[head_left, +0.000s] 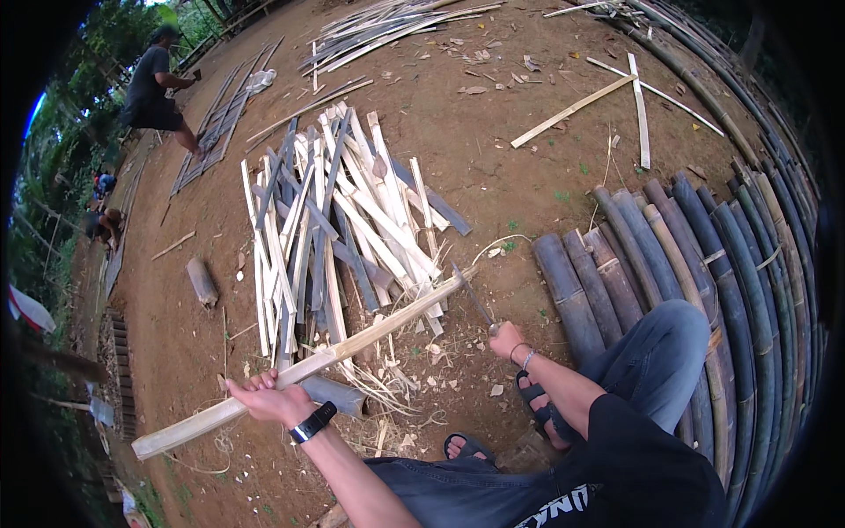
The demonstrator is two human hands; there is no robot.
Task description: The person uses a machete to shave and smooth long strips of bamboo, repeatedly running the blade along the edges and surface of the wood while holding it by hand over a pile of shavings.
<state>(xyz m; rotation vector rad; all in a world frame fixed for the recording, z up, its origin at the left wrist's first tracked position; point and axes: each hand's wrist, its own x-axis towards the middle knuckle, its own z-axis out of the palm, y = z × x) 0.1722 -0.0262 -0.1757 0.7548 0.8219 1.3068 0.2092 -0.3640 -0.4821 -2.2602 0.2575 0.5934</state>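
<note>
A long pale bamboo strip (370, 337) slants across in front of me, its near end low at the left and its far end raised. My left hand (271, 402), with a black watch on the wrist, is closed around it toward the near end. In my right hand (506, 341) is the handle of a knife (475, 301). Its narrow blade points up and left, meeting the strip at the far end. Below the strip lie curled shavings (387, 387) and a short thick bamboo piece (339, 400). Just beyond is a heap of split bamboo strips (352, 211).
Dark bamboo poles (634, 246) are laid side by side close at my right, by my knee. A short bamboo log (202, 282) lies left of the heap. Far left, a person (154, 84) stands by a bamboo lattice (220, 123). More strips (387, 35) lie at the back.
</note>
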